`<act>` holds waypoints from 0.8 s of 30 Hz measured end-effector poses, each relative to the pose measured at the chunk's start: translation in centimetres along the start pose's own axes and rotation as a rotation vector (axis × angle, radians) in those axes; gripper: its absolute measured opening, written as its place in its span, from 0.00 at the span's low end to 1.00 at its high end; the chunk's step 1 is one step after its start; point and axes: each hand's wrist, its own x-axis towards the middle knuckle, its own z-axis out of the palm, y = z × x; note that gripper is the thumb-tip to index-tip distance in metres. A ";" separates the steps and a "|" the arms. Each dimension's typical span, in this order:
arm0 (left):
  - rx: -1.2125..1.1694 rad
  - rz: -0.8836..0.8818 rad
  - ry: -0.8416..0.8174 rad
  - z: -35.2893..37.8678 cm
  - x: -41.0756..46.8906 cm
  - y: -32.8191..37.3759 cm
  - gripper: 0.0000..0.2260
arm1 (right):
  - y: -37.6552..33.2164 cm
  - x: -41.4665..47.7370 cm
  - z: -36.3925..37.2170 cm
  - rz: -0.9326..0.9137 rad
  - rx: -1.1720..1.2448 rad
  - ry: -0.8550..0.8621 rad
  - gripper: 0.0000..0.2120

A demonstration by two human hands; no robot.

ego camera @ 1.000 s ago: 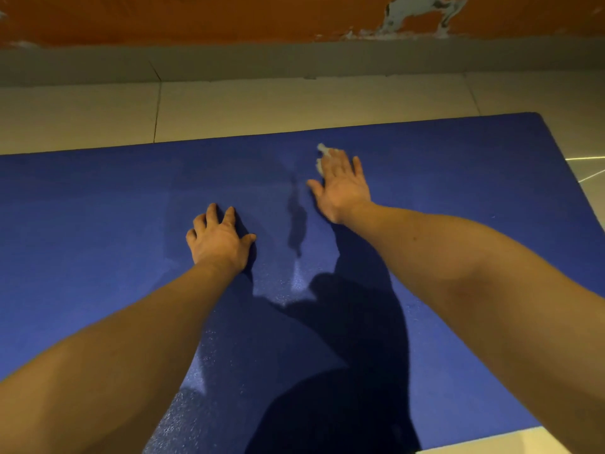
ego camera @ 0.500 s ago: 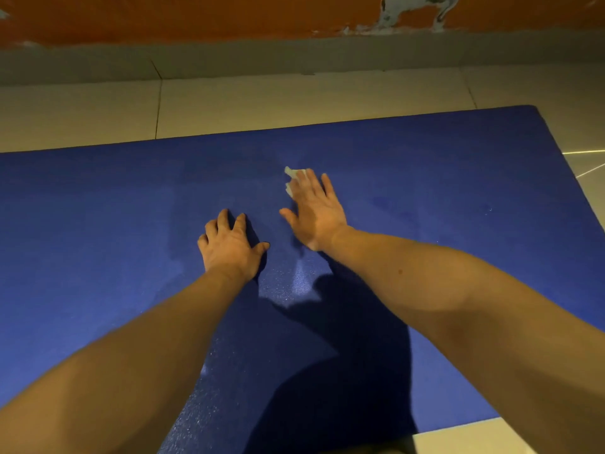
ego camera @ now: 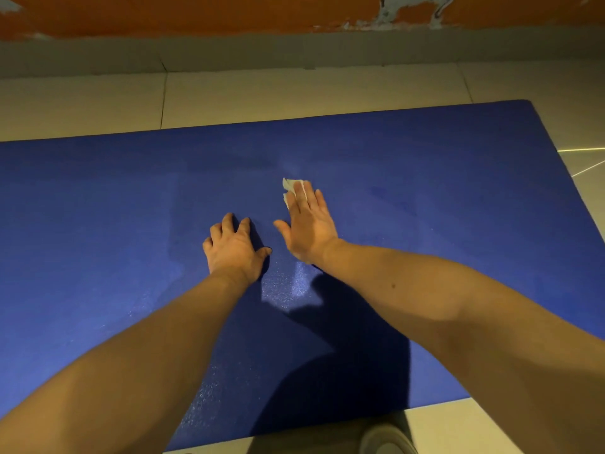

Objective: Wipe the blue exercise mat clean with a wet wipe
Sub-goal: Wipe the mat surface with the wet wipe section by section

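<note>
The blue exercise mat (ego camera: 442,198) lies flat on the tiled floor and fills most of the view. My right hand (ego camera: 307,226) lies flat on it with straight fingers, pressing a white wet wipe (ego camera: 289,188) whose edge sticks out past the fingertips. My left hand (ego camera: 234,247) rests on the mat just to the left, fingers bent, propped on their tips and holding nothing. A damp sheen shows on the mat below and between the hands.
Pale floor tiles (ego camera: 294,93) run beyond the mat's far edge up to a grey skirting and an orange wall (ego camera: 196,14) with peeling paint. The mat's right edge and near edge meet bare tile. A grey shoe tip (ego camera: 386,437) shows at the bottom.
My right hand slid the wipe toward me and leftward, from farther up the mat to just beside my left hand. The left hand stayed planted on the mat.
</note>
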 end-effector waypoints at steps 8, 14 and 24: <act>0.009 0.002 -0.010 0.4 -1.6 -0.5 0.35 | 8.0 -1.0 -1.8 0.315 -0.200 -0.034 0.40; 0.003 -0.007 -0.017 0.6 -2.3 -0.9 0.36 | 1.3 -2.4 -0.4 0.172 -0.009 -0.065 0.38; 0.007 0.006 -0.032 1.2 -4.3 -1.1 0.36 | 5.4 -4.8 -0.8 0.116 -0.097 -0.026 0.35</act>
